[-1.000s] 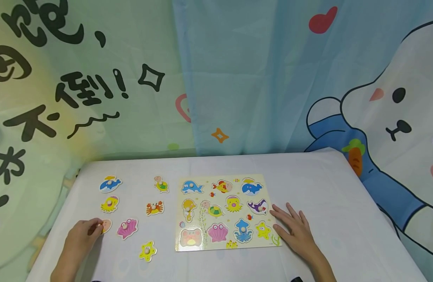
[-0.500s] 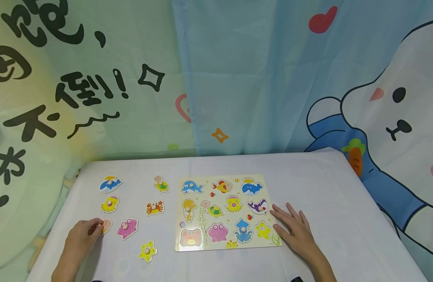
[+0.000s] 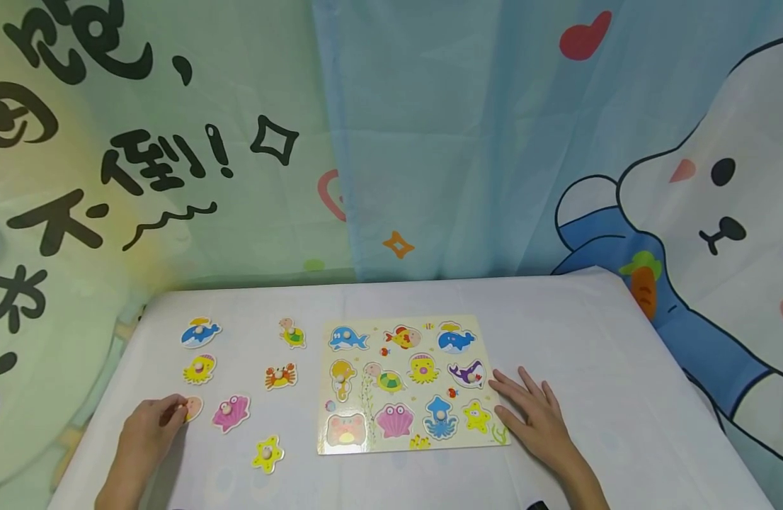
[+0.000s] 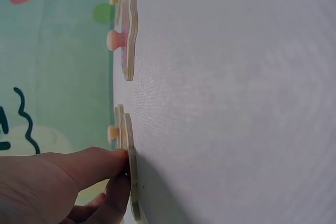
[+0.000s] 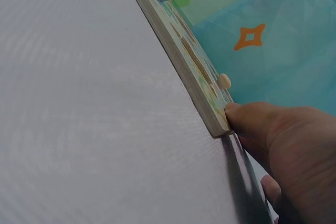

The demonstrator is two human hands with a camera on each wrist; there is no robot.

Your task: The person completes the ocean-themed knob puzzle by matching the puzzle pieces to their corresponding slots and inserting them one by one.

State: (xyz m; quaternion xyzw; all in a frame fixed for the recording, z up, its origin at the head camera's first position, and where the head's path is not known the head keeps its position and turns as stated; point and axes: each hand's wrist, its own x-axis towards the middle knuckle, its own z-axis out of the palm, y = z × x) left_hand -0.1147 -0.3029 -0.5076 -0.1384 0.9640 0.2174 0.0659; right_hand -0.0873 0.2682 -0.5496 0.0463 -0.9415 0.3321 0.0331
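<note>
Pinches a peach-coloured puzzle piece (image 3: pixel 194 409) at lower left of the head view between thumb and finger of the left hand (image 3: pixel 147 426), near a pink shell piece (image 3: pixel 231 414); touches the sea-animal puzzle board (image 3: pixel 411 392), lower centre, with spread fingers of the right hand (image 3: pixel 534 419).

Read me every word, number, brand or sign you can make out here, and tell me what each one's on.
"不倒!": black, on the curtain.
",": black, higher on the curtain, after characters cut off by the top edge.
Left edge, head and left wrist views: more black characters, cut off, so I can't read them whole.
Board and pieces: pictures only, no legible text.
</note>
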